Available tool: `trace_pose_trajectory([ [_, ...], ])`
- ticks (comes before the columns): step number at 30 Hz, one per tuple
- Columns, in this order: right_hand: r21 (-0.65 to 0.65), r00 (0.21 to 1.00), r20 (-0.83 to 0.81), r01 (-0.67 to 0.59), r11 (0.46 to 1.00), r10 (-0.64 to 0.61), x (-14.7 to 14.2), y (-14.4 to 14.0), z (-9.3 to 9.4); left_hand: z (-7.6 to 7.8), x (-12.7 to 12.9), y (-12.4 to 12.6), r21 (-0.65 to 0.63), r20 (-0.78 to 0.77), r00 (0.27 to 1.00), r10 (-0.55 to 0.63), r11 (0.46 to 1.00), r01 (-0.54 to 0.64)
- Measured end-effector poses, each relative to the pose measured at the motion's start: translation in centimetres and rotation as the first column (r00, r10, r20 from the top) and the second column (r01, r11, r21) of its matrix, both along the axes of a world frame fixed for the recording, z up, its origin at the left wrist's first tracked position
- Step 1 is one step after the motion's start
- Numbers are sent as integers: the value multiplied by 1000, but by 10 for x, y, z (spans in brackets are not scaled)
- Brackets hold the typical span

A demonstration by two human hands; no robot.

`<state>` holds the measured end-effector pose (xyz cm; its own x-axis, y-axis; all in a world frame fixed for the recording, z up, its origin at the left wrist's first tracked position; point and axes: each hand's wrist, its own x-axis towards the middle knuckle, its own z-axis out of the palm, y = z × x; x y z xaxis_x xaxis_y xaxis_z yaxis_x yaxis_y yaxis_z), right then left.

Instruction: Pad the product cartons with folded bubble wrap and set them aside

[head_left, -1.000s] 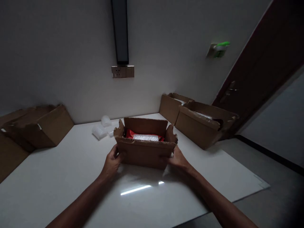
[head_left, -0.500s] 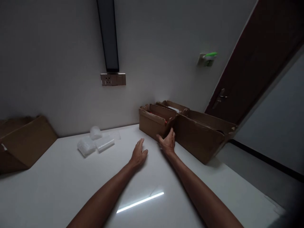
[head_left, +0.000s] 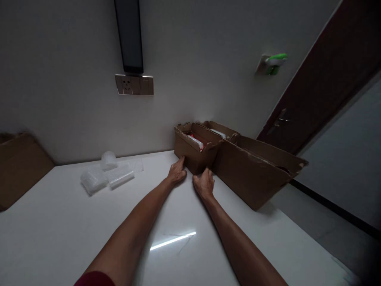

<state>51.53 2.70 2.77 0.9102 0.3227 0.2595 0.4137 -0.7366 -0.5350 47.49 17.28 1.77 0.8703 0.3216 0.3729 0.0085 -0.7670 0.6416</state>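
Since the earlier frames, the small cardboard box [head_left: 195, 153] has gone from the middle of the tabletop [head_left: 59, 234] to its far right side, where it now stands against the neighbouring boxes, and both hands have followed it there. Half a second ago the left hand lay flat and apart from the box; now it touches it.

Nearest the camera, both bare forearms stretch out over the white tabletop, with a bright streak of reflected light [head_left: 172, 240] lying between them. A dark red sleeve edge [head_left: 95, 279] shows at the bottom of the view on the left arm.

Further out, the left hand [head_left: 176, 173] rests with its fingers loosely spread, the fingertips touching the lower near corner of the small cardboard box. The right hand [head_left: 204, 183] lies just beside it, palm down and fingers relaxed, at the foot of the same box; whether it truly touches the cardboard cannot be told. Neither hand grips anything.

The small cardboard box stands open, with something red and a pale wrapped item [head_left: 196, 142] showing inside. A larger cardboard box [head_left: 253, 178] touches its right side, and another open box [head_left: 222, 133] sits just behind.

To the left, well apart, lie several bubble-wrap packs [head_left: 108, 176], and a brown carton [head_left: 20, 167] sits at the far left edge. Beyond, the wall carries a socket plate [head_left: 134, 84], a dark vertical strip [head_left: 129, 35] and a green-lit fitting [head_left: 272, 63]; a dark door [head_left: 324, 83] stands at right.
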Motion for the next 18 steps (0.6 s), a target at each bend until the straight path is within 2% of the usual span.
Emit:
trace_pose_trajectory([
  [5,-49,1000,15,9,999,-8,1,-2,2,9,-3,-7,121,-53,999,4,993,2],
  [9,-82,998,39,-37,996,40,2,-8,8,15,-25,-27,218,-133,991,-2,975,31],
  [14,-140,985,30,-166,976,172,0,-12,21,20,-78,-58,322,-267,964,3,943,86],
  [17,-183,952,39,-291,939,302,0,-6,21,20,-124,-77,380,-307,952,-3,916,126],
  [18,-196,934,57,-337,921,353,0,-4,17,20,-143,-84,428,-306,951,-38,887,173],
])
